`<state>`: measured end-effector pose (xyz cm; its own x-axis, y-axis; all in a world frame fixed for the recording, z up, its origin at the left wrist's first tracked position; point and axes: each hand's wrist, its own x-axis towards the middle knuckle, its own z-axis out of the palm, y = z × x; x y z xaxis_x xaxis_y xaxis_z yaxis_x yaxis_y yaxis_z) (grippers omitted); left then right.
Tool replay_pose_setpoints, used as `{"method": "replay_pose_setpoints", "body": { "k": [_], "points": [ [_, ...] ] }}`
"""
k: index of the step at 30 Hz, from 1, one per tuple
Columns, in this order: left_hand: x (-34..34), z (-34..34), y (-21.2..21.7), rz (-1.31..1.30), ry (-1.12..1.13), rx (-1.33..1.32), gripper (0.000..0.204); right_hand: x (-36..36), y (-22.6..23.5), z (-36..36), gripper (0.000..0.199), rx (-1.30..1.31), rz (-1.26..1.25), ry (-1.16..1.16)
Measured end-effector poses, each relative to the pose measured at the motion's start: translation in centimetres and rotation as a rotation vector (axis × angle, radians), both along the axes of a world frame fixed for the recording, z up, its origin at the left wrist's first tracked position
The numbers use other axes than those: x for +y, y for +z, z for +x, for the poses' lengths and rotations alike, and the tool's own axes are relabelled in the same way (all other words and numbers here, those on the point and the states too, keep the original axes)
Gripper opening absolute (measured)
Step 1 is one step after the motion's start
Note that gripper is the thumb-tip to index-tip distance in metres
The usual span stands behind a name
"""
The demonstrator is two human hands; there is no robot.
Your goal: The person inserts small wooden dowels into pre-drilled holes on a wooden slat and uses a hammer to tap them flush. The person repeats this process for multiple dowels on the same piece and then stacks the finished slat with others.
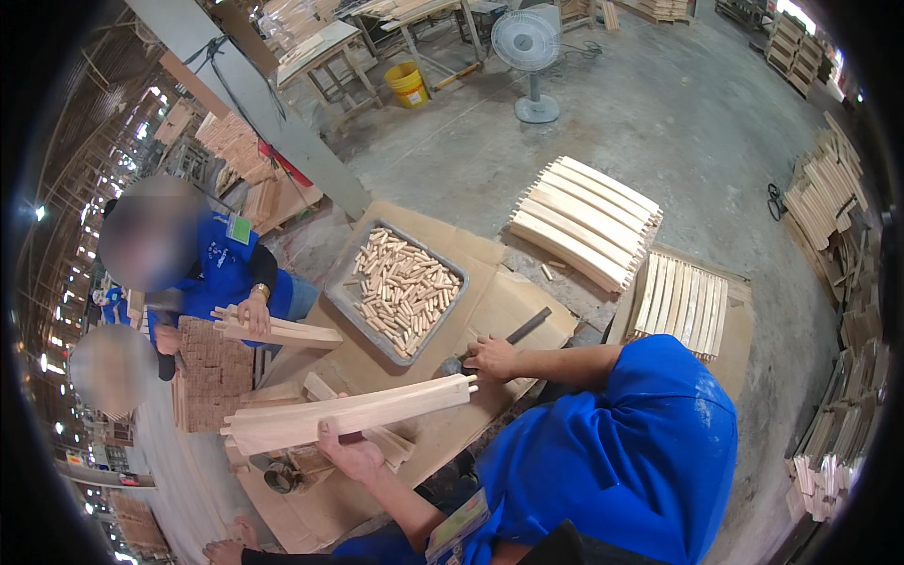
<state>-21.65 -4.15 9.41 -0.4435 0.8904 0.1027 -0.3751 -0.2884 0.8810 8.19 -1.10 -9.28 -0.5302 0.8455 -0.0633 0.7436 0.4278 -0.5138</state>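
While the left hand (350, 454) grips a long curved wooden slat (348, 414) from below, fingers wrapped under its lower edge near the middle, the slat lies almost level across the cardboard-covered work surface (513, 301), its right end showing short dowel pegs that stick out toward the right hand (490, 358). That right hand is closed around the head end of a hammer (508, 337), whose dark handle angles up and to the right over the cardboard; the hammer's head sits just beside the pegged end of the slat, and whether the two touch cannot be told. Just beyond the right hand stands a shallow grey metal tray (341, 287) heaped with short wooden dowels (403, 287). Farther off, on the concrete floor, a fanned row of curved slats (584, 221) lies beside a second flat row of slats (683, 297) on cardboard. To the left, another person in a blue shirt holds a similar curved slat (278, 330) with one hand (252, 313), beside a block of stacked wooden pieces (215, 372). At the far side a white pedestal fan (527, 42) and a yellow bucket (407, 85) stand on the floor, and stacks of slats (829, 198) line the right edge.
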Motion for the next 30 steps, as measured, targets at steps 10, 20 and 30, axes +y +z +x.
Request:
{"method": "replay_pose_setpoints", "body": {
  "k": [10,20,30],
  "points": [
    [2.3,13.0,-1.8,-0.347,-0.310,-0.221,0.059,-3.9,11.8,15.7,0.079,1.059,-0.809,-0.293],
    [7.6,38.8,-7.9,-0.671,-0.726,-0.075,0.059,-9.8,16.1,26.9,0.060,0.073,-0.068,-0.751],
    [12.8,58.3,-15.0,-0.659,-0.857,-0.180,0.065,-2.8,7.6,42.3,0.041,0.084,-0.211,-0.952]
  ]
}}
